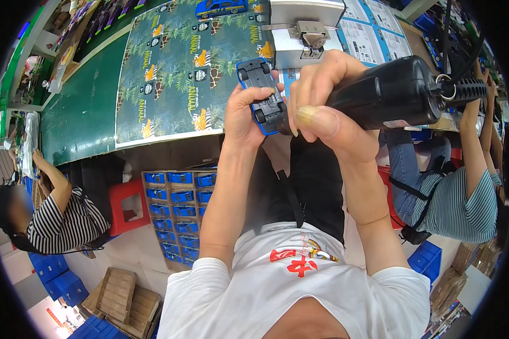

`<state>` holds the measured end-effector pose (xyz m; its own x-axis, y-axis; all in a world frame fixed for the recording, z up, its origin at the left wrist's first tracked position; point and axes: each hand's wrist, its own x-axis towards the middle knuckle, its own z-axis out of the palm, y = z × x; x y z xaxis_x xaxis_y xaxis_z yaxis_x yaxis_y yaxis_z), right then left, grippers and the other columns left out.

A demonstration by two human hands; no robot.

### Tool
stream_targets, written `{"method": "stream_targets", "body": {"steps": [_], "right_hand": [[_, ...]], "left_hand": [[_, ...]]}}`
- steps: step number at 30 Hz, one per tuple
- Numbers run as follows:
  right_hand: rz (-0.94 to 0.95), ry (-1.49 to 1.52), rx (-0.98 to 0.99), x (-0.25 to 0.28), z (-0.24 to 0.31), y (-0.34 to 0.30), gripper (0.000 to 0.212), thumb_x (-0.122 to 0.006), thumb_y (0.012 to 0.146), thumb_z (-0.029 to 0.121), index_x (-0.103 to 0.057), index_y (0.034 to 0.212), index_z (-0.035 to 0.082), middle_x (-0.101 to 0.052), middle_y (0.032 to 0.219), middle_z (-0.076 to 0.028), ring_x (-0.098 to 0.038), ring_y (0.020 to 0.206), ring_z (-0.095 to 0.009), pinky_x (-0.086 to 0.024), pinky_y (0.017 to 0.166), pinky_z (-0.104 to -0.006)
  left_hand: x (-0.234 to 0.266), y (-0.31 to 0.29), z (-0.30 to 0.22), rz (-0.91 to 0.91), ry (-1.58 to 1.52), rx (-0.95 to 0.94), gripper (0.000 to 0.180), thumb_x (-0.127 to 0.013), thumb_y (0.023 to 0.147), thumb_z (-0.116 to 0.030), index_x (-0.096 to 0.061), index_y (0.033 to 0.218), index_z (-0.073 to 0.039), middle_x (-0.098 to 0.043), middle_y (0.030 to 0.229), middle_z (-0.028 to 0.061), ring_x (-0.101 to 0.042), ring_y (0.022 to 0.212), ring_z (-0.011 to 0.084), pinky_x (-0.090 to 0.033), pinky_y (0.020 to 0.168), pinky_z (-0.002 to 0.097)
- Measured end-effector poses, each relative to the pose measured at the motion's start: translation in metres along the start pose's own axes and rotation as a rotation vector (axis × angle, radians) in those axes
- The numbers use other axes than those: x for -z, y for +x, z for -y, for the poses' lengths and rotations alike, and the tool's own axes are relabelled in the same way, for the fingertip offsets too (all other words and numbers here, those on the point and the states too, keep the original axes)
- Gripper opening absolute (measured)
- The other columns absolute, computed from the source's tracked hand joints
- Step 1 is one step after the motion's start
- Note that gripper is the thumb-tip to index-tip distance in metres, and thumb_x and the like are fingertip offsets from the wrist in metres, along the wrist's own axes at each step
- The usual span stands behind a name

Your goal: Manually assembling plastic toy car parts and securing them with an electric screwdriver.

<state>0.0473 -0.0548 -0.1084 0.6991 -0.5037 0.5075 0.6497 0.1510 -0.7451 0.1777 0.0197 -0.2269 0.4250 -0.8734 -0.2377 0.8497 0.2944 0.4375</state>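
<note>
My left hand (242,117) is closed round a blue toy car (260,76), turned so its black underside and wheels face up. The left thumb presses on the car's underside. In my right hand (345,133) is a black electric screwdriver (387,93), gripped round its body and lying sideways, with a cord at its far right end. My right fingertips are close to the car's near end; the screwdriver's tip is hidden behind the hand. Beyond my hands, a metal clamp (312,38) sits on a white block (291,51).
Another blue toy car (220,7) stands at the far edge of a printed sheet (175,85) on the green table (79,124). Left of my legs is a divided tray (171,226) of blue cars. Co-workers sit left (68,220) and right (458,198).
</note>
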Motion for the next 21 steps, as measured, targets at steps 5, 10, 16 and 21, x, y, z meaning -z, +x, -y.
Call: {"method": "stream_targets", "body": {"steps": [5, 10, 16, 21], "right_hand": [[0.075, -0.040, 0.073, 0.018, 0.024, -0.001, 0.019, -0.074, 0.078, 0.007, -0.058, 0.087, 0.003, -0.061, 0.070, -0.007, -0.056, 0.059, -0.012, -0.046, 0.059, -0.0247], [-0.113, -0.343, 0.189, 0.078, 0.040, -0.006, 0.015, -0.069, 0.088, 0.007, -0.056, 0.092, 0.000, -0.058, 0.066, -0.008, -0.055, 0.054, -0.014, -0.050, 0.058, -0.0288], [-0.405, -0.622, 0.129, 0.130, 0.034, -0.016, 0.013, -0.075, 0.086, 0.006, -0.064, 0.089, 0.000, -0.060, 0.063, -0.004, -0.057, 0.054, -0.012, -0.050, 0.059, -0.0274], [-0.408, -0.546, 0.165, 0.135, 0.033, -0.011, 0.017, -0.076, 0.087, 0.011, -0.065, 0.090, -0.001, -0.059, 0.063, -0.003, -0.057, 0.054, -0.011, -0.048, 0.058, -0.0269]], "left_hand": [[-0.018, 0.000, -0.018, 0.008, 0.162, -0.091, 0.029, -0.069, 0.091, -0.022, -0.060, 0.109, -0.002, -0.068, 0.099, 0.0115, -0.069, 0.080, 0.0212, -0.060, 0.065, 0.0387], [-0.020, 0.015, -0.074, 0.260, 1.843, -1.112, 0.082, -0.089, 0.062, -0.052, -0.060, 0.121, -0.003, -0.065, 0.099, 0.0121, -0.068, 0.086, 0.0262, -0.056, 0.073, 0.0369], [0.014, 0.019, -0.141, 0.630, 2.594, -0.858, 0.092, -0.070, 0.062, -0.073, -0.058, 0.122, -0.004, -0.061, 0.106, 0.0119, -0.060, 0.106, 0.0305, -0.047, 0.095, 0.0444], [0.064, -0.041, -0.236, 0.074, 2.942, -0.854, 0.110, -0.072, 0.062, -0.070, -0.041, 0.147, -0.008, -0.043, 0.146, 0.0152, -0.038, 0.139, 0.0329, -0.017, 0.117, 0.0598]]}}
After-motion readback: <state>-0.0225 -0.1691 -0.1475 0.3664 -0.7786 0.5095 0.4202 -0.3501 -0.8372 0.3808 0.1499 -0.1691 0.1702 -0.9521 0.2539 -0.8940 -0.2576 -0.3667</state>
